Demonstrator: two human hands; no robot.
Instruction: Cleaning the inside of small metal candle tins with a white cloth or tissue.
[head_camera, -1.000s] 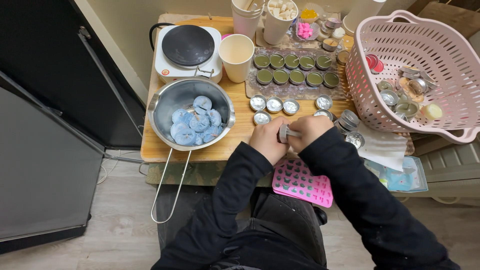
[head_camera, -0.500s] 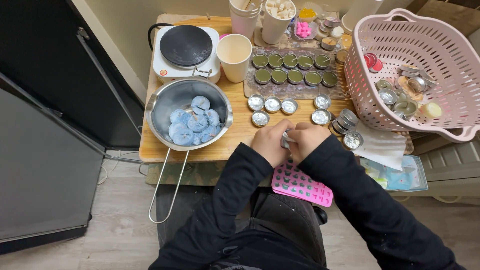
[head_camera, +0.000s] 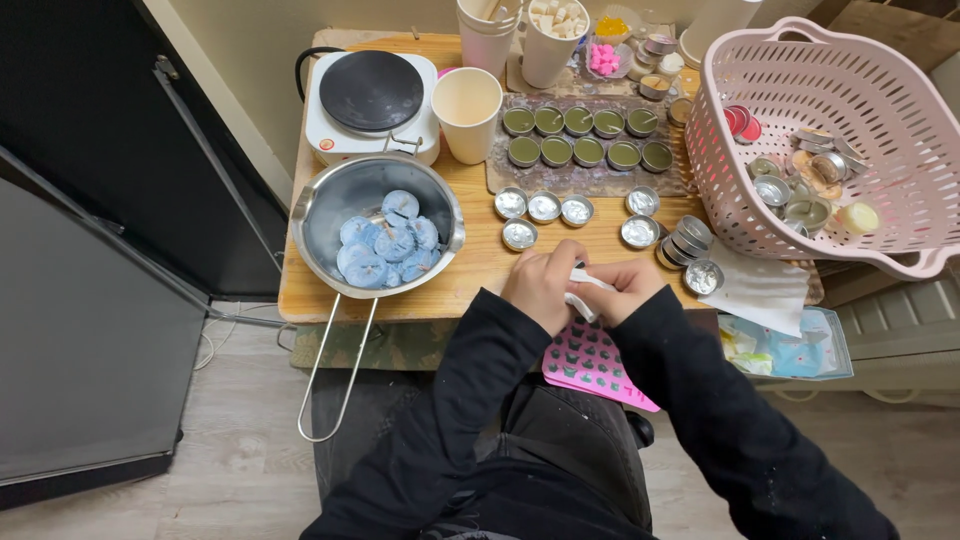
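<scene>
A: White tissue (head_camera: 583, 290) status: it sits between both hands, at the near edge of the wooden surface (head_camera: 470, 268), just above the pink silicone mould (head_camera: 592, 362) that lies on the lap.

B: Confirmed from my station. State of each hand?

A: The left hand (head_camera: 541, 286) is curled closed, fingers wrapped about the left end of the white tissue. The right hand (head_camera: 626, 287) is closed on the other end, thumb pressed against it. I cannot tell whether a small metal cup is inside the tissue; the fingers hide that part.

B: Items nearest the hands?

A: Just beyond the knuckles, a loose row of empty tealight tins (head_camera: 544, 207) rests on the surface. A short stack of tins (head_camera: 688, 238) stands to the right, beside a sheet of white paper towel (head_camera: 762, 285).

B: Left side?

A: A steel saucepan (head_camera: 322, 212) with a long wire handle holds pale blue wax pieces (head_camera: 388, 243). Behind it stands a white single hotplate (head_camera: 370, 95) with a black top, and a cream paper cup (head_camera: 470, 112) beside that.

B: Rear and right?

A: Green-filled tins (head_camera: 588, 136) stand in two rows on a tray. A pink perforated basket (head_camera: 760, 215) on the right holds more tins, some red.
</scene>
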